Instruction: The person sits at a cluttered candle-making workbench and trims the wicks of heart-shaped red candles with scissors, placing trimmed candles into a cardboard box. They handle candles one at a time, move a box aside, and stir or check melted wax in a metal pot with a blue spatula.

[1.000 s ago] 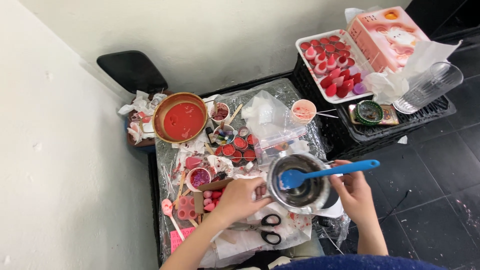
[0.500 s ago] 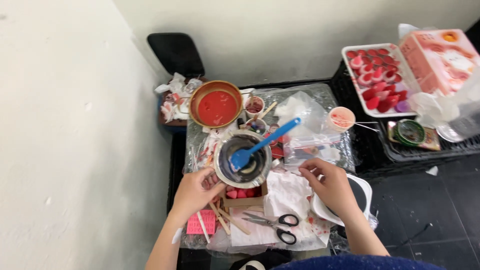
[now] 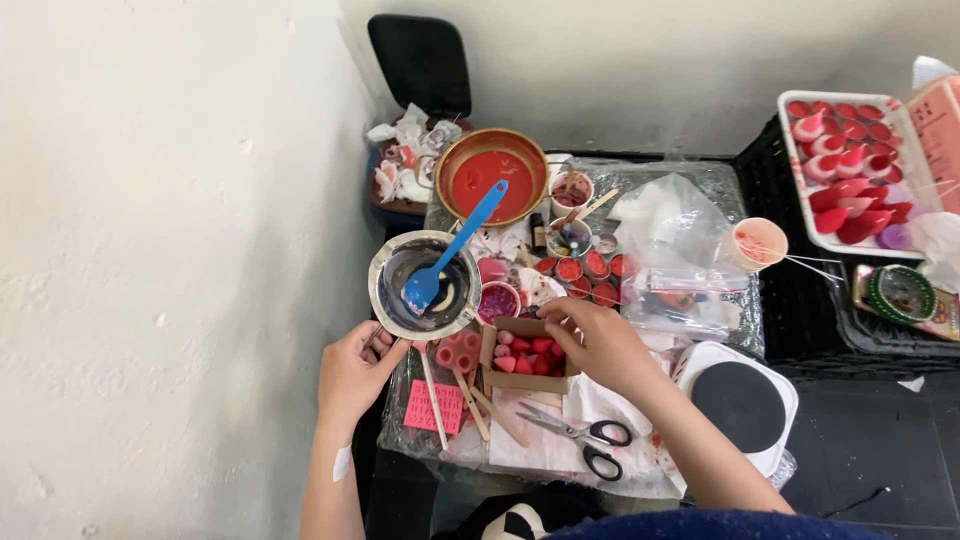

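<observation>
left hand (image 3: pixel 357 372) now gripping the metal pot (image 3: pixel 424 284) with blue spatula (image 3: pixel 450 250) by its handle, shifted left, right hand (image 3: pixel 598 340) fingers curled over small cardboard box (image 3: pixel 524 356), grip unclear

A small open cardboard box (image 3: pixel 524 358), brown, holding pink-red pieces, was seen mid-desk. A clear plastic bag (image 3: pixel 683 300) lay just right of it. A pink printed carton (image 3: pixel 944 125) was cut off at the right edge.
</observation>
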